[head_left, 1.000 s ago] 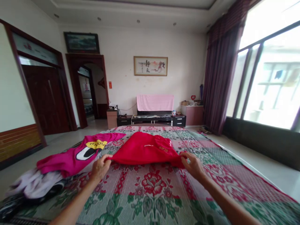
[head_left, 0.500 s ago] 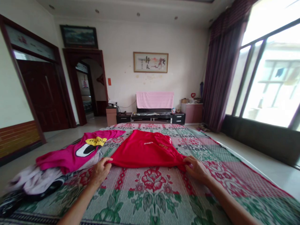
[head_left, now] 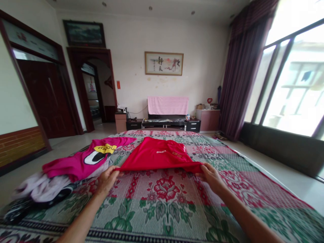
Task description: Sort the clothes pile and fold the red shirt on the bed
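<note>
A red garment [head_left: 159, 156] with small white and gold lettering lies spread on the floral bedspread [head_left: 164, 206]. My left hand [head_left: 106, 179] pinches its near left corner. My right hand [head_left: 210, 176] pinches its near right corner, and the near hem is stretched between the two hands just above the bedspread. A magenta shirt [head_left: 83, 161] with a yellow and white print lies to the left of the red garment.
A heap of pale and dark clothes [head_left: 40, 190] sits at the bed's left edge under the magenta shirt. Beyond the bed stand a low dark TV stand [head_left: 164, 125] with a pink cloth [head_left: 168, 105] over it. Dark doors are on the left, purple curtains [head_left: 239, 74] and windows on the right.
The red garment has been drawn flatter and smoother across the bedspread. Both hands keep hold of its near corners. The view has tilted slightly downward.
</note>
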A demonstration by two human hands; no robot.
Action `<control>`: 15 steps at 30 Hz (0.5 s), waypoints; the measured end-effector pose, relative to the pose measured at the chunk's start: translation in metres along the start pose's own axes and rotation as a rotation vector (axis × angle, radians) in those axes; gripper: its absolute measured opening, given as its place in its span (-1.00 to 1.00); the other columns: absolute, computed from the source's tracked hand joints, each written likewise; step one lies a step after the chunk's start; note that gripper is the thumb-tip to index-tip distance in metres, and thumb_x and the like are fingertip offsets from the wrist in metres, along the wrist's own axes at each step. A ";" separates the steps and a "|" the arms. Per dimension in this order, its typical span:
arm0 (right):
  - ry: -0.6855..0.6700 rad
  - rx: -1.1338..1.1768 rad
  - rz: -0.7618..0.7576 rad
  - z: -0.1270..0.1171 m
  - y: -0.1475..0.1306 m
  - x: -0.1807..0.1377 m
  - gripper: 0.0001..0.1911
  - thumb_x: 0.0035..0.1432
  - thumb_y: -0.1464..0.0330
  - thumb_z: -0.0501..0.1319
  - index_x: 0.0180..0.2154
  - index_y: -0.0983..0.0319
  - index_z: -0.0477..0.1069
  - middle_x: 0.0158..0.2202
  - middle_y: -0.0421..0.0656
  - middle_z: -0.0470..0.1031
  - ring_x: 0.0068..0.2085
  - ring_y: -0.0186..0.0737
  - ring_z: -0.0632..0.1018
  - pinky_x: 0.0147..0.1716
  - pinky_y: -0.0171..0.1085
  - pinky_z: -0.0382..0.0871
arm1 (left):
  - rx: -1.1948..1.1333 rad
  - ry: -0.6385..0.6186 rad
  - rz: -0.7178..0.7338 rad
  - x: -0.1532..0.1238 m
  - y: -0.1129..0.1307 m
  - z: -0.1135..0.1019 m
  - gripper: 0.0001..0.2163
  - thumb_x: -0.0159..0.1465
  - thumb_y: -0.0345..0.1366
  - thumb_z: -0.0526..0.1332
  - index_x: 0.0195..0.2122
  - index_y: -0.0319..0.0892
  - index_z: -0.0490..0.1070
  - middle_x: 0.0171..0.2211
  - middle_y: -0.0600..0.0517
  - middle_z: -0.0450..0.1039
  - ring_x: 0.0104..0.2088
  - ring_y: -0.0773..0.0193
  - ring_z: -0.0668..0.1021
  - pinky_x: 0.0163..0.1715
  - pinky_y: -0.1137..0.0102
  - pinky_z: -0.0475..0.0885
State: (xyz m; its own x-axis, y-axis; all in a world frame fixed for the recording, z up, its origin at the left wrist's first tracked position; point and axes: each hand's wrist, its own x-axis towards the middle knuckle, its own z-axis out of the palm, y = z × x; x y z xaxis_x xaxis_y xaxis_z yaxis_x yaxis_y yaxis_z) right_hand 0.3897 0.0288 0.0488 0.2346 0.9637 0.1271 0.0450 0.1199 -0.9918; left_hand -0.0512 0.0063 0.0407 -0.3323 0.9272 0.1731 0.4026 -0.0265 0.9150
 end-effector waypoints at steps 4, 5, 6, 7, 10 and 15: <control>-0.040 0.131 0.056 -0.001 0.004 -0.001 -0.73 -0.07 0.21 0.24 -0.32 0.16 0.26 -0.50 -0.25 0.49 -0.51 -0.26 0.57 -0.57 -0.35 0.43 | -0.154 -0.021 -0.034 -0.005 0.007 0.003 -0.82 0.08 -0.28 0.09 -0.32 -0.10 0.42 -0.39 0.01 0.56 -0.35 0.16 0.62 -0.49 0.42 0.46; -0.047 0.143 0.041 -0.001 0.005 0.000 -0.73 -0.08 0.20 0.24 -0.33 0.16 0.27 -0.49 -0.26 0.49 -0.49 -0.26 0.57 -0.52 -0.34 0.46 | -0.184 -0.029 -0.034 -0.005 0.007 0.003 -0.81 0.07 -0.29 0.09 -0.31 -0.11 0.42 -0.38 0.01 0.56 -0.34 0.17 0.62 -0.49 0.43 0.45; -0.051 0.144 0.014 -0.002 0.007 0.001 -0.73 -0.08 0.20 0.25 -0.34 0.16 0.28 -0.48 -0.26 0.49 -0.48 -0.27 0.57 -0.48 -0.32 0.47 | -0.209 -0.037 -0.034 -0.005 0.007 0.003 -0.81 0.07 -0.29 0.10 -0.31 -0.12 0.42 -0.37 0.00 0.56 -0.33 0.17 0.62 -0.49 0.44 0.45; -0.053 0.132 -0.023 -0.003 0.008 0.002 -0.73 -0.09 0.18 0.25 -0.35 0.17 0.29 -0.47 -0.26 0.48 -0.46 -0.27 0.56 -0.43 -0.30 0.48 | -0.228 -0.038 -0.034 -0.004 0.005 0.003 -0.81 0.06 -0.29 0.10 -0.31 -0.13 0.42 -0.38 0.00 0.56 -0.33 0.17 0.61 -0.49 0.44 0.45; -0.059 -0.001 -0.174 -0.007 0.013 0.007 -0.71 -0.09 0.17 0.23 -0.34 0.21 0.35 -0.42 -0.21 0.50 -0.38 -0.23 0.55 -0.34 -0.26 0.48 | -0.228 0.013 -0.029 0.003 -0.006 0.004 -0.80 0.02 -0.25 0.13 -0.33 -0.15 0.41 -0.45 0.02 0.55 -0.34 0.15 0.61 -0.49 0.42 0.45; -0.123 -0.373 -0.405 -0.011 0.015 0.006 -0.63 -0.12 0.35 0.15 -0.18 0.24 0.40 -0.23 -0.12 0.53 -0.20 -0.14 0.53 -0.17 -0.20 0.41 | -0.099 0.164 0.015 0.013 -0.021 0.001 -0.73 -0.02 -0.19 0.17 -0.31 -0.19 0.45 -0.50 0.04 0.54 -0.40 0.15 0.58 -0.45 0.39 0.45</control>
State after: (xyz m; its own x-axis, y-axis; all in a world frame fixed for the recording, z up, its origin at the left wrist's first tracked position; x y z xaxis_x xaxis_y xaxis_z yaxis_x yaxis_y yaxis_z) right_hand 0.4028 0.0333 0.0347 0.0129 0.8817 0.4716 0.4531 0.4153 -0.7888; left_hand -0.0632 0.0197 0.0231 -0.4649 0.8531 0.2369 0.3256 -0.0841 0.9418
